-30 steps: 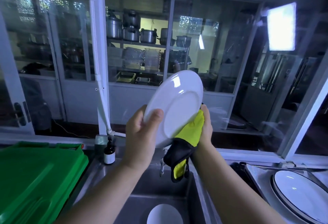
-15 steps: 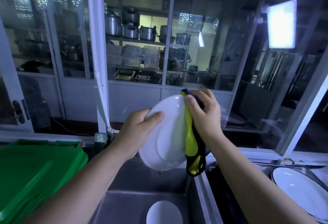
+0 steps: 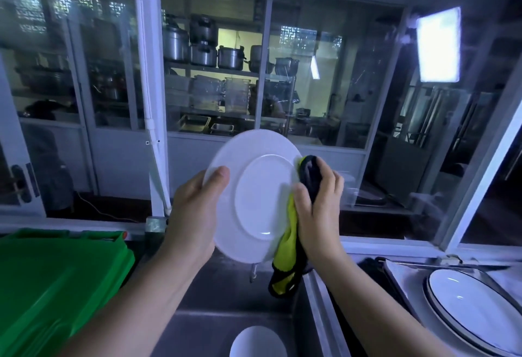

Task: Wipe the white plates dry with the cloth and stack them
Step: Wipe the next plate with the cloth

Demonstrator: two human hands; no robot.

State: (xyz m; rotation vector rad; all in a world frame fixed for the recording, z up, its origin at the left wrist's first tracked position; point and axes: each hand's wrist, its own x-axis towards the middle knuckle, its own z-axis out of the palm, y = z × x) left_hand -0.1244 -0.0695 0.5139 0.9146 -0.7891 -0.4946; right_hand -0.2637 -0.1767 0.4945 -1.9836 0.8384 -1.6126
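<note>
A white plate [image 3: 254, 187] is held upright over the sink, its underside with the foot ring facing me. My left hand [image 3: 195, 212] grips its left rim, thumb on the near face. My right hand [image 3: 319, 204] presses a yellow and black cloth [image 3: 288, 246] against the plate's right rim; the cloth's loose end hangs below the plate. Another white plate [image 3: 257, 342] lies in the sink basin below. A stack of white plates with dark rims [image 3: 474, 308] rests at the lower right.
A steel sink [image 3: 226, 300] lies under my hands. A green plastic crate [image 3: 50, 286] fills the lower left. The stacked plates sit on a metal tray [image 3: 395, 274]. A glass partition with shelves of pots stands behind the sink.
The plate has turned so its underside faces me squarely and has risen slightly. My right hand with the cloth has shifted from the plate's top edge to its right rim.
</note>
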